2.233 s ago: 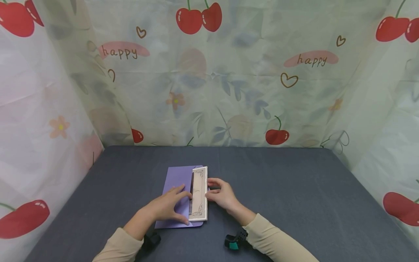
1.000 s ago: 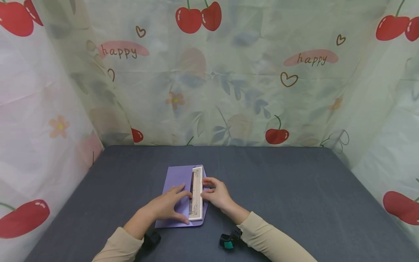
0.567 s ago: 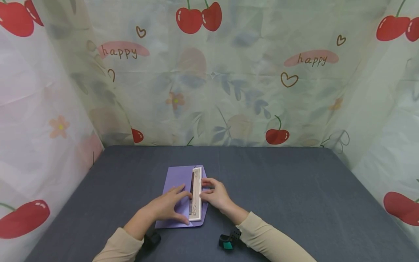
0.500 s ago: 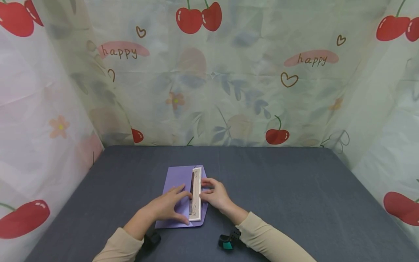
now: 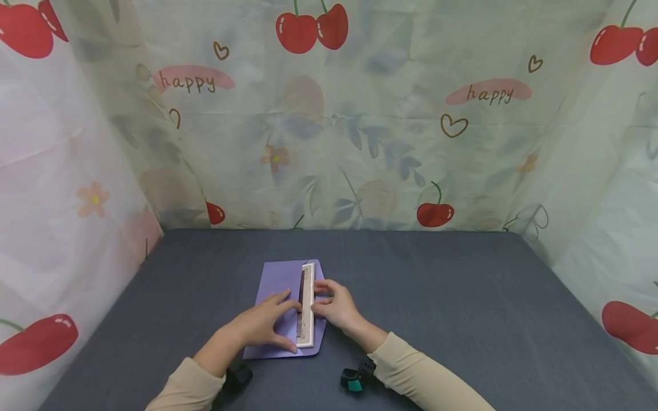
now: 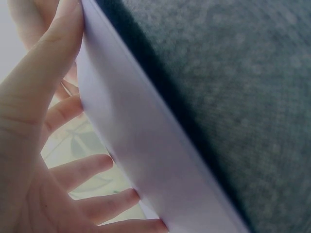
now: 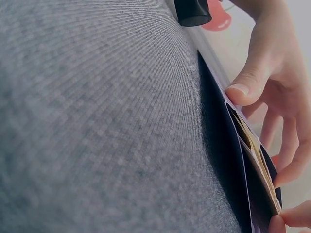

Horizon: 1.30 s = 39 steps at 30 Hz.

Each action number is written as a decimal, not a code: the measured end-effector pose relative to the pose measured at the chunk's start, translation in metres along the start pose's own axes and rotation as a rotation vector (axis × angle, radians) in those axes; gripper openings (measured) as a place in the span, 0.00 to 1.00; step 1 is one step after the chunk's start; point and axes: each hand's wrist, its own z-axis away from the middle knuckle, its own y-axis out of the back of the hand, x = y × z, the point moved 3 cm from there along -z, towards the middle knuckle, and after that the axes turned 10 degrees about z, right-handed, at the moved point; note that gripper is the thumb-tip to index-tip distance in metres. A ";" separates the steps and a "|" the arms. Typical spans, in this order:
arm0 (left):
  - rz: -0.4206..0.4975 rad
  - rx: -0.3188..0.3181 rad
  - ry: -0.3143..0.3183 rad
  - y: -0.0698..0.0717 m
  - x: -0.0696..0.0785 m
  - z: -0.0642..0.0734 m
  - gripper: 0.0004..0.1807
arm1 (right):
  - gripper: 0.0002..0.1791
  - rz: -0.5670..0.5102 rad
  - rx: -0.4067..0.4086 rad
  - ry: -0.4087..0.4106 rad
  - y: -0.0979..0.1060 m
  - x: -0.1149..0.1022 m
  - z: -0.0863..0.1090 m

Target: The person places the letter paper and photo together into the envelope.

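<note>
A purple envelope (image 5: 280, 275) lies on the table, its opening towards the right. Out of that opening sticks a narrow strip of a cream card (image 5: 307, 311) with scroll decoration; the rest of it is hidden inside. My left hand (image 5: 266, 323) rests on the envelope with fingers spread, the thumb near the lower edge and the index finger at the mouth. At the card's right edge my right hand (image 5: 336, 307) holds it by the fingertips. In the right wrist view, fingertips (image 7: 296, 216) meet the card's edge, and the envelope's mouth gapes around the card.
Dark grey cloth covers the table (image 5: 437, 297). Behind it and at both sides hangs a pale curtain (image 5: 354, 154) with cherries and "happy" printed on it. Black wrist devices show below each arm, the right device (image 5: 354, 379) carrying a green patch.
The right hand has moved left, sliding the card further into the envelope, so a narrower strip shows. The left hand and the envelope have stayed in place.
</note>
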 end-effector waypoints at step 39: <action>0.008 -0.003 0.016 0.000 0.000 0.000 0.37 | 0.28 -0.005 -0.006 -0.007 -0.010 0.005 -0.008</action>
